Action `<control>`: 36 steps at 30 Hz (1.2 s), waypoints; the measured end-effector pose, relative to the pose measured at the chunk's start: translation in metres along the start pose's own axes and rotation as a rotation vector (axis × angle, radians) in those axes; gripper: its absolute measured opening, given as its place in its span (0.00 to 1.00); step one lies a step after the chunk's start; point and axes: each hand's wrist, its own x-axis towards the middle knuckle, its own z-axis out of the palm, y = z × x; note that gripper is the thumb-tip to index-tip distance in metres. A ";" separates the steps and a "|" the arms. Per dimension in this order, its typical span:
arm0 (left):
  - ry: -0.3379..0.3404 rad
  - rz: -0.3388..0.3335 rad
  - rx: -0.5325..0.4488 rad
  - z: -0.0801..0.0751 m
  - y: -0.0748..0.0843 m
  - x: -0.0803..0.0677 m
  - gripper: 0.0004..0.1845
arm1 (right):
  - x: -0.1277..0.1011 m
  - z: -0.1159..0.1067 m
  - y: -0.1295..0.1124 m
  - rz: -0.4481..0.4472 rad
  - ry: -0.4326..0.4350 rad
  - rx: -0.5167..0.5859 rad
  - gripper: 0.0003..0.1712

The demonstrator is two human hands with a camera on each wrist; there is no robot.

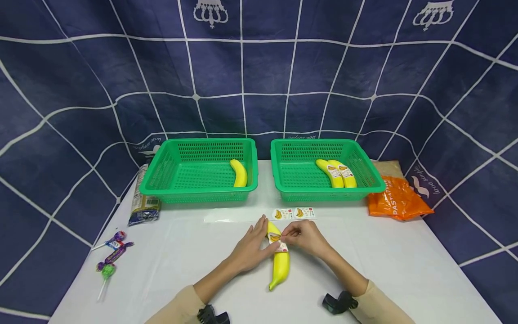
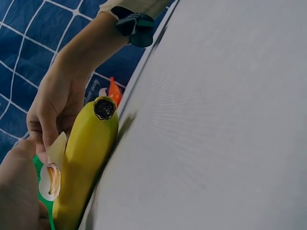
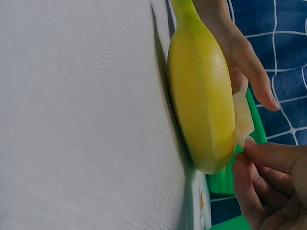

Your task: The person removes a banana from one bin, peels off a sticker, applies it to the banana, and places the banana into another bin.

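A yellow banana (image 1: 280,270) lies lengthwise on the white table, its stem toward the near edge. On its upper part is a white sticker (image 1: 282,247) printed with bananas; one edge of it stands up off the peel in the right wrist view. My right hand (image 1: 308,237) pinches that sticker edge between thumb and fingertips. At the banana's left side, my left hand (image 1: 252,248) lies with its fingers extended, the thumb reaching onto the sticker. Just beyond the hands is a backing strip (image 1: 287,214) with two stickers at its right end.
A left green basket (image 1: 202,196) holds one plain banana (image 1: 239,173); a right green basket (image 1: 323,195) holds two stickered bananas (image 1: 343,174). Candies (image 1: 115,253) and a dark packet (image 1: 144,207) lie at left, an orange bag (image 1: 398,198) at right.
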 end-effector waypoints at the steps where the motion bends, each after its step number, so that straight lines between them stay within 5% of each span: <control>1: 0.006 0.006 0.002 0.000 0.000 0.001 0.49 | 0.001 0.000 0.000 0.005 -0.002 0.000 0.02; 14: 0.004 -0.016 0.002 0.005 0.000 0.006 0.58 | 0.009 0.000 0.004 0.115 -0.033 0.048 0.03; 36: -0.010 0.005 0.010 0.005 0.002 0.004 0.59 | 0.012 0.006 0.007 0.304 -0.030 0.097 0.10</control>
